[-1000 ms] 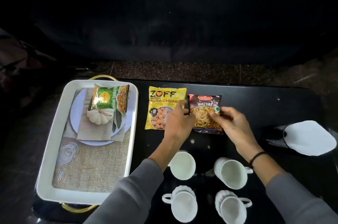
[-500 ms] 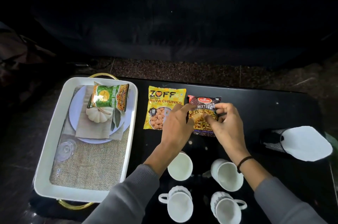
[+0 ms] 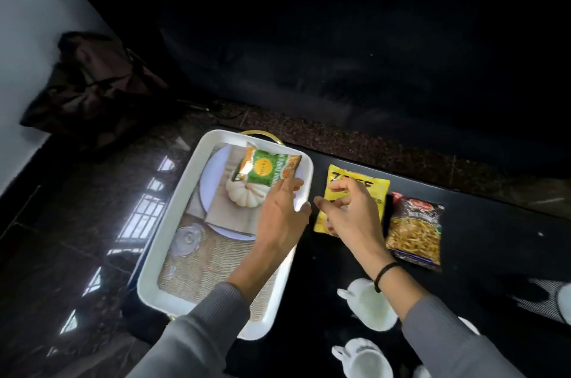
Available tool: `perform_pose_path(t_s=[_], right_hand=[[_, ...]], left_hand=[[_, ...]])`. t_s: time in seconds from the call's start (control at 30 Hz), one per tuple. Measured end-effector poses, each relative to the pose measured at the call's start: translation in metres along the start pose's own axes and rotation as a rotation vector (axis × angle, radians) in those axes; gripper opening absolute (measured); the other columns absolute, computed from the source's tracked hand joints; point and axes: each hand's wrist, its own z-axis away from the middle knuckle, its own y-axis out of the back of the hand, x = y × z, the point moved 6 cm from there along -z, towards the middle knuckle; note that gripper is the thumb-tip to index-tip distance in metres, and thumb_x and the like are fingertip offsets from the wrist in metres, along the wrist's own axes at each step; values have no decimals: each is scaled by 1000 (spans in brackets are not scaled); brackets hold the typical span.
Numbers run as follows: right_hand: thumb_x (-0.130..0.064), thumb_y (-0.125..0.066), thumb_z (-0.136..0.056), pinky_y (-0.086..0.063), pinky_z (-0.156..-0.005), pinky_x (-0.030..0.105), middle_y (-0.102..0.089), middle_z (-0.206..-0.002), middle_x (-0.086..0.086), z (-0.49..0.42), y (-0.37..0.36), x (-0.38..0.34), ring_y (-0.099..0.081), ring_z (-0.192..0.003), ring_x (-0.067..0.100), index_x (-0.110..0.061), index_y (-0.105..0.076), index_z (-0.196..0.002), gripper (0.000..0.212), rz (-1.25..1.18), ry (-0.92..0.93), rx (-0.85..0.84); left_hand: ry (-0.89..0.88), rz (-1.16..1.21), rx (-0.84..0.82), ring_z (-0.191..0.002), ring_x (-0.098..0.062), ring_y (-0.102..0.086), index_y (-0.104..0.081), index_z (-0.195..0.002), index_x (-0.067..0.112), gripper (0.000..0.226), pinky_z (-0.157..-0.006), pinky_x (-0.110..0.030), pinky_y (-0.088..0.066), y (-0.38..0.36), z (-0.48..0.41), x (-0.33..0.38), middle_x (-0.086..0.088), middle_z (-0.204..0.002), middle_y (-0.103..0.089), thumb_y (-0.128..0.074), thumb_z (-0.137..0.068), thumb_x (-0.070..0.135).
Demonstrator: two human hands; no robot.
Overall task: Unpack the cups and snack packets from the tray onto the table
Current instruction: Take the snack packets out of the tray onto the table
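A white tray [image 3: 173,223] with gold handles sits at the left of the black table. In it a green snack packet [image 3: 265,172] lies on a white pumpkin ornament. My left hand [image 3: 282,217] reaches over the tray's right rim, fingers apart, its tips at the green packet's lower right corner. My right hand [image 3: 349,210] hovers open above the yellow packet [image 3: 375,187] on the table. A dark mixture packet [image 3: 415,232] lies to the right of it. White cups [image 3: 370,306] [image 3: 364,360] stand near the front edge, partly hidden by my right sleeve.
The tray also holds a pale plate [image 3: 213,180], a folded napkin, a burlap mat [image 3: 200,272] and a clear glass lid [image 3: 187,238]. A striped cloth with a white piece [image 3: 553,300] lies at the right edge. A dark bag [image 3: 92,84] sits on the floor behind.
Both hands have left the dark mixture packet and moved left; my left hand now reaches into the tray at the green packet. The camera has turned left.
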Motion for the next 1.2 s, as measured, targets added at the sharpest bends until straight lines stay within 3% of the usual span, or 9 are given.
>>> perform_pose_path(t_s=[0.1, 0.2, 0.33, 0.5, 0.6, 0.8, 0.93, 1.07, 1.2], right_hand=[[-27, -81, -86, -48, -61, 10, -67, -111, -2, -11, -37, -21, -65, -81, -1, -21, -62, -109, 30, 67, 42, -31], [-27, -78, -89, -52, -83, 30, -64, -118, 8, -23, -67, -39, -63, -109, 23, -11, -57, -118, 39, 211, 78, -40], [-35, -80, -86, -49, -79, 30, -60, -106, 0, -39, -85, -43, -65, -107, 26, -11, -49, -116, 49, 151, -43, -26], [-38, -83, -81, -55, -93, 38, -67, -121, 4, -51, -99, -37, -67, -112, 24, -16, -37, -137, 76, -22, -142, -96], [-45, -87, -72, -56, -88, 37, -68, -116, -2, -47, -102, -29, -67, -105, 18, -29, -42, -140, 84, -74, -232, -169], [-42, -97, -53, -55, -102, 42, -77, -112, 2, -29, -99, -31, -72, -107, 18, -20, -67, -117, 74, -279, -255, -345], [-20, -96, -67, -53, -105, 39, -80, -111, 3, -15, -91, -35, -74, -109, 17, -13, -67, -120, 61, -401, -256, -459], [-18, -94, -70, -57, -88, 21, -79, -115, 0, -3, -78, -36, -74, -110, 13, -20, -70, -123, 58, -500, -210, -493], [-25, -100, -51, -55, -84, 26, -81, -108, 1, 6, -45, -13, -76, -104, 18, -17, -72, -116, 71, -564, -226, -335]], left_hand=[[80, 48, 84, -107, -27, -64, -56, -127, 7, 40, -88, -44, -53, 33, -9, -30, -10, -123, -63, -68, -90, 11], [164, 84, 163, -107, -30, -64, -45, -132, 4, 55, -89, -45, -51, 57, -16, -64, -12, -129, -56, -73, -86, 11], [329, 295, 103, -109, -26, -62, -40, -139, 6, 63, -94, -46, -54, 66, -28, -101, -7, -126, -54, -74, -89, 23], [462, 638, -75, -67, -5, -72, -57, -126, 7, 51, -59, -23, -60, 62, -48, -111, 1, -85, -73, -73, -90, 40], [437, 747, -103, -55, -16, -70, -51, -129, -1, 60, -57, -27, -56, 68, -52, -111, -3, -63, -71, -74, -91, 39], [380, 1020, -113, -106, -36, -72, -51, -133, -1, 61, -96, -49, -56, 81, -53, -105, -22, -115, -74, -80, -85, 20], [266, 907, -136, -100, -28, -75, -63, -117, 0, 48, -92, -46, -58, 84, -50, -83, -15, -109, -77, -83, -82, 27], [107, 861, -268, -94, -26, -75, -72, -103, 7, 23, -82, -35, -61, 76, -41, -47, -15, -106, -78, -81, -85, 18], [32, 790, -416, -100, -19, -73, -68, -124, 13, 39, -82, -30, -60, 51, -26, -12, -11, -111, -77, -78, -87, 9]])
